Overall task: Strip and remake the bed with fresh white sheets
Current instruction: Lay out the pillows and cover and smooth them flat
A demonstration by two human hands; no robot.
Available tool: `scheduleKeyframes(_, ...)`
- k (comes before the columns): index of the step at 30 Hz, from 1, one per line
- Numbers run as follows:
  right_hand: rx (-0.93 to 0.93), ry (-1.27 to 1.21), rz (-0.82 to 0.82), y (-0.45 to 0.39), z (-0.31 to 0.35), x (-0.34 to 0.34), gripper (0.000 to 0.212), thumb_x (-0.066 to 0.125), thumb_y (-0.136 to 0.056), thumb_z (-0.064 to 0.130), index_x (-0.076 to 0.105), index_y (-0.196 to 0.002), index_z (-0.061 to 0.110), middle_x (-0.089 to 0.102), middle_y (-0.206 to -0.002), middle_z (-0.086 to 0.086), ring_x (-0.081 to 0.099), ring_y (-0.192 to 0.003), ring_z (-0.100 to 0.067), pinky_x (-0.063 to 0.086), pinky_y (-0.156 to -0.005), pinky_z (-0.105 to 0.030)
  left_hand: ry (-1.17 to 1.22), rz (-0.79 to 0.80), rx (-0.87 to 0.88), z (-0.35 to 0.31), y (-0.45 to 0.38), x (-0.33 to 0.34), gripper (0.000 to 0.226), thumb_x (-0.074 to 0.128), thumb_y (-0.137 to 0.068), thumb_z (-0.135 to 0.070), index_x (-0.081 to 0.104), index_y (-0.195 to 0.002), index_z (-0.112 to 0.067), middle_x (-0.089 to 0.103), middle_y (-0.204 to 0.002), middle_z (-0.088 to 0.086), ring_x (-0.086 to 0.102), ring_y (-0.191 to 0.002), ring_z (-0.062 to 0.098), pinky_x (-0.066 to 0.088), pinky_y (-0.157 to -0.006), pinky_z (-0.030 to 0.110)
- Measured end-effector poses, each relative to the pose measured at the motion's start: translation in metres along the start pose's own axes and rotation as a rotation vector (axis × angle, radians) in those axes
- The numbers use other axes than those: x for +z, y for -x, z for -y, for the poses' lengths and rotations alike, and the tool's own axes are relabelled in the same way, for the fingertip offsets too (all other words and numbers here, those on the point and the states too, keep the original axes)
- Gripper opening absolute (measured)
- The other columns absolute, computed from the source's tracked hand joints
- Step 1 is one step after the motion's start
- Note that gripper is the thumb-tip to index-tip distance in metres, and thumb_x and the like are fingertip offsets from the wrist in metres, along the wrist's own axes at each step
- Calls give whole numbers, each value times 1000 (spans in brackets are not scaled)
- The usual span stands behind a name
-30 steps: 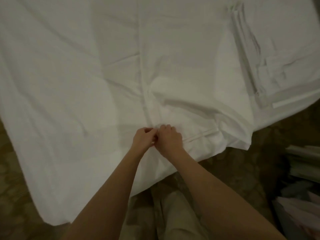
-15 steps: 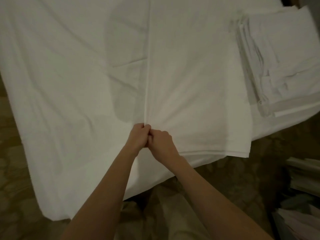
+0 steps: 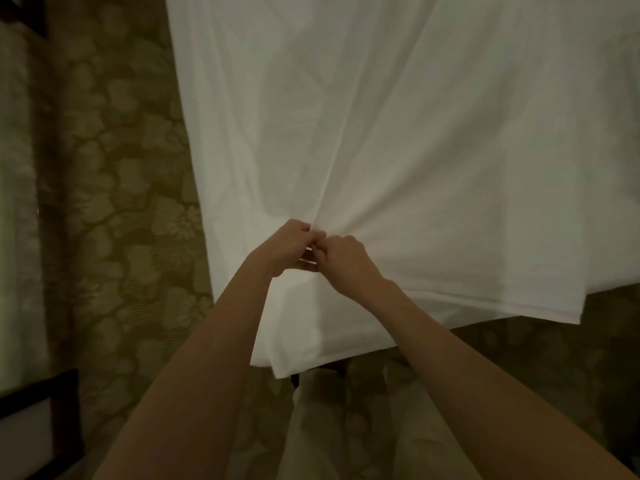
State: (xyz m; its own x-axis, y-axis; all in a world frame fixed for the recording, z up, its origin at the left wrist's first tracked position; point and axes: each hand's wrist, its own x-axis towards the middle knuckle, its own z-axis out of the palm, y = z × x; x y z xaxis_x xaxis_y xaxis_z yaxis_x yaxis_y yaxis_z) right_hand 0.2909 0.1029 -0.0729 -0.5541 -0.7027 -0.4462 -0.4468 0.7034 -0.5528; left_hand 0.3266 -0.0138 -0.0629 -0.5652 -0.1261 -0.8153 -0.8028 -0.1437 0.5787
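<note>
A white sheet (image 3: 415, 133) fills the upper and right part of the head view, spread over the bed with its near edge hanging toward me. A long crease runs up from where my hands meet. My left hand (image 3: 287, 245) and my right hand (image 3: 346, 261) are side by side, knuckles touching, both pinching a gathered bit of the sheet near its front edge. A folded corner of the sheet (image 3: 284, 365) hangs below my left forearm. The mattress itself is hidden under the cloth.
Patterned green-gold carpet (image 3: 114, 202) lies left of the bed and below it. A pale curtain (image 3: 17, 202) hangs at the far left, above a dark wooden furniture edge (image 3: 45, 403). My pale trousers (image 3: 346, 427) show at the bottom.
The view has swung left and closer: the folded linen stack at the right has left the frame and carpet now shows at left. Both hands still hold the sheet together, pulled taut.
</note>
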Motion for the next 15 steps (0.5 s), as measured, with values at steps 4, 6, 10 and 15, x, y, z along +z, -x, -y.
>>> scheduleKeyframes(4, -70, 106, 105, 13, 28, 47, 34, 32, -103, 19, 58, -121, 5, 64, -114, -15, 59, -101, -31, 36, -74, -32, 53, 6, -85, 52, 24, -28, 21, 48, -100, -12, 60, -86, -2, 61, -75, 9, 62, -59, 16, 55, -54, 23)
scheduleKeyframes(6, -85, 134, 181, 19, 40, 69, 34, 34, -103, 19, 57, -124, 6, 64, -115, -15, 59, -102, -31, 39, -79, -34, 81, 1, -125, 79, 33, -37, 19, 49, -100, -13, 61, -91, -1, 61, -78, 10, 63, -63, 17, 54, -53, 22)
scheduleKeyframes(10, -126, 189, 261, 28, 55, 107, 34, 32, -103, 18, 57, -122, 4, 64, -113, -16, 60, -101, -32, 42, -81, -36, 133, -29, -180, 126, 42, -52, 18, 51, -99, -15, 61, -96, 0, 62, -82, 12, 64, -67, 19, 55, -53, 23)
scheduleKeyframes(15, -135, 253, 421, 49, 60, 152, 31, 37, -101, 14, 57, -119, 0, 63, -111, -19, 60, -102, -35, 45, -82, -39, 149, -26, -299, 181, 53, -48, 20, 50, -100, -14, 60, -95, 3, 61, -80, 12, 64, -67, 21, 59, -57, 29)
